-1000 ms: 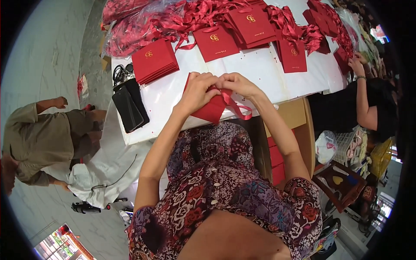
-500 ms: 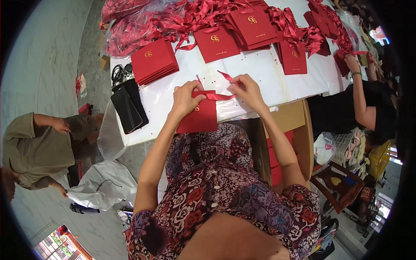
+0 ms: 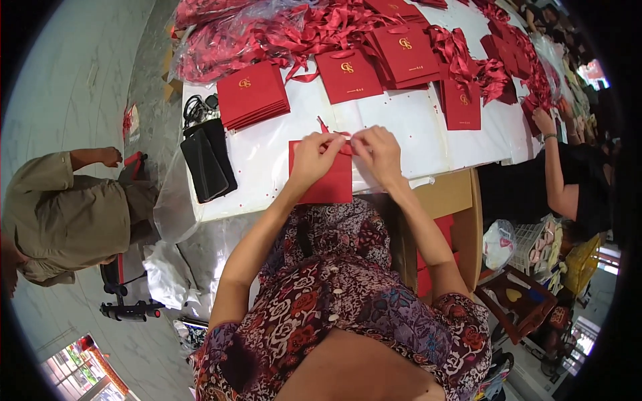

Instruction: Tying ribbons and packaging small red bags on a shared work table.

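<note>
A small red paper gift bag (image 3: pixel 326 188) lies at the table's near edge, just in front of my body. Over its top edge, my left hand (image 3: pixel 314 160) is closed in a pinch on a red satin ribbon (image 3: pixel 324 125), whose loose end sticks up beyond the fingers. Close beside it, my right hand (image 3: pixel 380 155) pinches the same ribbon, thumb and fingertips together. The fingertips of both hands nearly meet above the bag's upper right corner. Between them the ribbon is mostly hidden by the fingers.
Stacked red bags (image 3: pixel 254 97) and more bags (image 3: pixel 404 57) stand farther back, before a heap of red ribbons (image 3: pixel 294 33). A black phone (image 3: pixel 204 164) lies left. An open cardboard box (image 3: pixel 461 194) is at my right. One person (image 3: pixel 67 207) stands left; another's arm (image 3: pixel 562 167) reaches in right.
My hands have come together; the ribbon stretched between them is now bunched at the fingertips. The view has shifted slightly. The person at the left has let go of the white sack.
</note>
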{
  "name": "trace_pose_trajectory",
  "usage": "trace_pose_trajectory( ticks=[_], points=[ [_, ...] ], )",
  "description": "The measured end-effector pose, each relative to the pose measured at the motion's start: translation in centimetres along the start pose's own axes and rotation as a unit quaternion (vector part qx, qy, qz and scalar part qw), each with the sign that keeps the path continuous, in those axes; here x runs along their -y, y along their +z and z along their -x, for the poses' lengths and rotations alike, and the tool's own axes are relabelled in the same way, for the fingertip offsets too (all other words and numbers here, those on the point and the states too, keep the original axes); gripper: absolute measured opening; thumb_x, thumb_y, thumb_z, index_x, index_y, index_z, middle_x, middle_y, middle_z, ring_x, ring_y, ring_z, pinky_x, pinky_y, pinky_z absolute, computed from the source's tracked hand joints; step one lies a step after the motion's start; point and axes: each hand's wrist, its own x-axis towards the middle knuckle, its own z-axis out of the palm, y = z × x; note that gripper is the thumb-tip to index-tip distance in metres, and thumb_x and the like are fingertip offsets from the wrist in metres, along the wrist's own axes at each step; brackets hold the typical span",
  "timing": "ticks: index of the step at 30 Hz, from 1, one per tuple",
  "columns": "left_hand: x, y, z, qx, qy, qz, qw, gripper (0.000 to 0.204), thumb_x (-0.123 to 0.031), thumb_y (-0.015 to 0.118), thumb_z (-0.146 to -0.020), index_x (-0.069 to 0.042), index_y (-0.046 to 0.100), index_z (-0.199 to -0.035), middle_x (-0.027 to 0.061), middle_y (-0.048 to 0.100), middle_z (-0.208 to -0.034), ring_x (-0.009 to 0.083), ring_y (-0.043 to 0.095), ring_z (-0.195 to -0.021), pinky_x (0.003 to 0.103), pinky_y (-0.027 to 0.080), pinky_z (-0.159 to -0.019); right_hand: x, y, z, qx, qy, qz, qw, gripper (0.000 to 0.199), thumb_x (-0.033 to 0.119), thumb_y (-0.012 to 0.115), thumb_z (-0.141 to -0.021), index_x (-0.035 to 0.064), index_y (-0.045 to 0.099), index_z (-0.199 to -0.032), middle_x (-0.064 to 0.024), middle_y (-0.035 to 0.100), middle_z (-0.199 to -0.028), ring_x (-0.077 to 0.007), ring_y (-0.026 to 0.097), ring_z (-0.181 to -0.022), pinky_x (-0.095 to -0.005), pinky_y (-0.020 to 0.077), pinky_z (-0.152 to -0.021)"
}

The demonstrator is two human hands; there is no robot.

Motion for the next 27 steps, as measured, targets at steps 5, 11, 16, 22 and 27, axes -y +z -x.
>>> trace_pose_trajectory(
  ticks=[5,11,16,22,27],
  points=[
    [-0.3,0.9,1.5,0.086,-0.102,0.375,0.917,0.025,-0.017,0.062,-0.097,0.006,0.07,-0.102,0.0038,0.071,-0.088,0.0057,0.062,-0.081,0.02,0.049,-0.071,2.3,0.0,2.6,0.018,-0.031,-0.01,0.999,0.015,0.014,0.073,-0.08,0.0072,0.066,-0.09,-0.0084,0.059,-0.08,-0.0285,0.057,-0.075,-0.0397,0.0421,-0.066],
    [-2.0,1.1,3.3,0.015,-0.06,0.209,0.976,0.013,-0.012,0.067,-0.09,-0.002,0.072,-0.094,-0.0017,0.063,-0.064,0.001,0.045,-0.055,0.022,0.034,-0.047,1.6,1.4,3.8,0.036,0.266,-0.33,0.905,0.016,0.01,0.067,-0.093,-0.0008,0.066,-0.104,-0.0024,0.063,-0.091,-0.0057,0.057,-0.077,-0.0208,0.0475,-0.068],
    [-1.5,-0.1,3.1,-0.012,-0.039,0.188,0.981,0.015,-0.016,0.07,-0.085,-0.005,0.072,-0.095,0.0123,0.065,-0.078,0.0218,0.059,-0.062,0.032,0.046,-0.055,1.8,1.4,3.1,0.04,0.268,-0.393,0.879,0.013,0.01,0.062,-0.096,-0.0009,0.066,-0.101,-0.0037,0.065,-0.088,-0.006,0.058,-0.079,-0.0221,0.0481,-0.071],
    [2.5,-4.4,2.1,-0.02,0.019,-0.161,0.987,0.041,-0.017,0.078,-0.077,-0.005,0.065,-0.114,0.0168,0.059,-0.111,0.034,0.057,-0.101,0.04,0.05,-0.081,1.8,-0.2,1.6,0.051,0.178,-0.292,0.938,0.015,0.009,0.059,-0.095,-0.0003,0.067,-0.105,-0.0101,0.068,-0.094,-0.0185,0.067,-0.087,-0.029,0.0516,-0.078],
    [2.7,-3.0,2.1,0.043,-0.013,-0.108,0.993,0.05,-0.014,0.081,-0.072,-0.005,0.062,-0.117,0.0157,0.056,-0.113,0.0357,0.056,-0.105,0.041,0.048,-0.09,2.8,2.7,2.1,0.107,0.137,-0.163,0.971,0.018,0.01,0.064,-0.09,0.002,0.068,-0.106,-0.0155,0.068,-0.097,-0.0288,0.067,-0.088,-0.0355,0.0525,-0.077]
  ],
)
